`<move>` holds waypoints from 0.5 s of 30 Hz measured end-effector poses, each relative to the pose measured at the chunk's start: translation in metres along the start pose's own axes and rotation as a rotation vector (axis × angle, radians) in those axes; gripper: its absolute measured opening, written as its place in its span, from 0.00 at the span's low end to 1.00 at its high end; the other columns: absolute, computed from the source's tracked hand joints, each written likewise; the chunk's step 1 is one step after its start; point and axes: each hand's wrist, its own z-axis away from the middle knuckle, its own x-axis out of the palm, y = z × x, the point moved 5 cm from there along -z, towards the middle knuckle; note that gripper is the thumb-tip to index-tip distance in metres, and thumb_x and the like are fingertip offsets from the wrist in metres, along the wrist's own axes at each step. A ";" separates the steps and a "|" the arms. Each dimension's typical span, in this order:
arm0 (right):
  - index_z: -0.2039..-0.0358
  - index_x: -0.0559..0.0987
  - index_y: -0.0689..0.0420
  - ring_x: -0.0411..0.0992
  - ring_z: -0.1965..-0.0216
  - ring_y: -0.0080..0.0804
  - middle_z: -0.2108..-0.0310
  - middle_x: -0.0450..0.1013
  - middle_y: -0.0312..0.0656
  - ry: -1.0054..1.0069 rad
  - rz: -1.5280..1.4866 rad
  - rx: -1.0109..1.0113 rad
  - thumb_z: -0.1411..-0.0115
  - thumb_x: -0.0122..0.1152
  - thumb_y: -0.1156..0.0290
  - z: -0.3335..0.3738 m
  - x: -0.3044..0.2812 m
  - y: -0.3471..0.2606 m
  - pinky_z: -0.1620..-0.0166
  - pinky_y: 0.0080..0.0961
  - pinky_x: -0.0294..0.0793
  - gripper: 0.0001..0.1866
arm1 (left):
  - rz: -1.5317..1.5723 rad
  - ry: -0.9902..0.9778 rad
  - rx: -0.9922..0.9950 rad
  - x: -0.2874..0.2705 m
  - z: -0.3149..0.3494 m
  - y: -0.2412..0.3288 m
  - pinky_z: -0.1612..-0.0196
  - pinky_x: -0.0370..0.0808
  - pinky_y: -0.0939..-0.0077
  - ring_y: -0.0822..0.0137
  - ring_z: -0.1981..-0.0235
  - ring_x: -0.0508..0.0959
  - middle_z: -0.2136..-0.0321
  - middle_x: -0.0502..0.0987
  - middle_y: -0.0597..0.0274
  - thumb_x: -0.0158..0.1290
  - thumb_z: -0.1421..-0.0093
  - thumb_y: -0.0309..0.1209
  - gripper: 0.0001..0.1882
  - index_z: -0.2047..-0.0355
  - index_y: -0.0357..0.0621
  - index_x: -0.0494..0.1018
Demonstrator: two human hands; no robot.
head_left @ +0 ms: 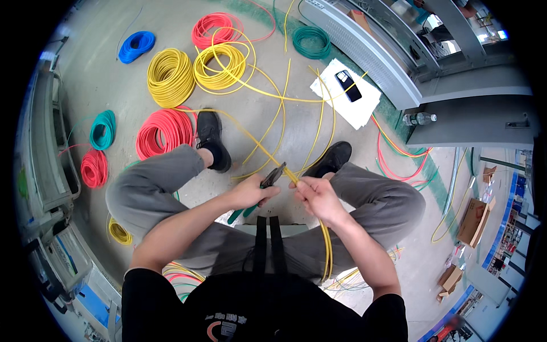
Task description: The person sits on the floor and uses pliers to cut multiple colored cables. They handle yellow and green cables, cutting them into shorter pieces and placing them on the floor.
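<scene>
I sit with knees apart over a concrete floor. My left hand (249,192) is closed on a pair of green-handled cutters (272,175), whose dark jaws meet a yellow wire (259,145). My right hand (315,195) pinches that same yellow wire just right of the jaws. The wire runs from my right hand down past my right forearm (327,245), and up-left across the floor toward the yellow coils (219,65).
Coils of wire lie on the floor: yellow (170,77), red (165,132), blue (137,45), teal (102,129), green (311,41). A dark phone (348,85) rests on white paper (356,108). A water bottle (419,118) sits by a grey metal cabinet (364,48).
</scene>
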 end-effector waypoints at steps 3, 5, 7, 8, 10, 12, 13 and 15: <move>0.59 0.74 0.64 0.53 0.85 0.12 0.80 0.63 0.29 -0.019 -0.037 0.029 0.31 0.43 0.66 0.002 -0.002 0.001 0.84 0.12 0.53 0.15 | -0.083 0.145 0.056 0.001 0.001 -0.007 0.70 0.71 0.65 0.65 0.78 0.73 0.81 0.74 0.62 0.54 0.41 0.46 0.21 0.74 0.35 0.73; 0.59 0.74 0.65 0.53 0.85 0.12 0.80 0.62 0.29 -0.012 -0.055 0.053 0.31 0.44 0.66 0.007 -0.003 -0.003 0.84 0.13 0.53 0.15 | -0.161 0.317 0.180 0.003 -0.005 -0.016 0.70 0.71 0.62 0.61 0.77 0.76 0.79 0.76 0.58 0.55 0.42 0.47 0.23 0.73 0.34 0.74; 0.59 0.73 0.65 0.53 0.85 0.12 0.80 0.63 0.30 0.009 -0.147 0.063 0.32 0.46 0.67 0.020 -0.019 -0.007 0.84 0.12 0.53 0.14 | -0.446 0.282 0.074 0.003 -0.024 -0.028 0.66 0.73 0.60 0.55 0.71 0.78 0.75 0.78 0.52 0.56 0.44 0.45 0.21 0.70 0.34 0.75; 0.59 0.73 0.67 0.53 0.86 0.12 0.80 0.63 0.30 0.046 -0.185 0.032 0.36 0.49 0.71 0.037 -0.032 -0.017 0.85 0.12 0.53 0.12 | -0.595 0.251 0.023 0.004 -0.037 -0.036 0.65 0.73 0.59 0.51 0.69 0.79 0.73 0.79 0.49 0.56 0.46 0.44 0.21 0.68 0.34 0.76; 0.59 0.72 0.68 0.52 0.87 0.12 0.80 0.63 0.30 0.122 -0.167 -0.047 0.44 0.50 0.78 0.084 -0.056 -0.062 0.86 0.11 0.50 0.12 | -0.810 0.256 -0.042 0.007 -0.056 -0.068 0.61 0.74 0.58 0.47 0.64 0.78 0.69 0.79 0.46 0.56 0.48 0.41 0.19 0.66 0.35 0.77; 0.60 0.74 0.66 0.52 0.87 0.11 0.80 0.65 0.30 0.270 -0.129 -0.165 0.48 0.55 0.77 0.153 -0.088 -0.115 0.86 0.11 0.48 0.14 | -0.952 0.239 -0.101 0.013 -0.070 -0.101 0.59 0.75 0.58 0.47 0.62 0.79 0.66 0.79 0.45 0.57 0.51 0.37 0.16 0.67 0.36 0.78; 0.57 0.75 0.60 0.48 0.89 0.08 0.83 0.58 0.24 0.474 0.090 -0.200 0.47 0.53 0.74 0.188 -0.101 -0.149 0.87 0.09 0.43 0.16 | -0.982 0.234 -0.149 0.014 -0.067 -0.123 0.59 0.76 0.59 0.48 0.62 0.79 0.65 0.79 0.46 0.58 0.52 0.34 0.14 0.68 0.37 0.78; 0.53 0.73 0.62 0.48 0.88 0.05 0.83 0.56 0.22 0.641 0.142 -0.398 0.47 0.53 0.74 0.273 -0.121 -0.210 0.89 0.08 0.44 0.19 | -1.053 0.126 -0.243 0.020 -0.074 -0.174 0.59 0.77 0.59 0.50 0.63 0.80 0.65 0.80 0.49 0.59 0.55 0.31 0.12 0.70 0.39 0.79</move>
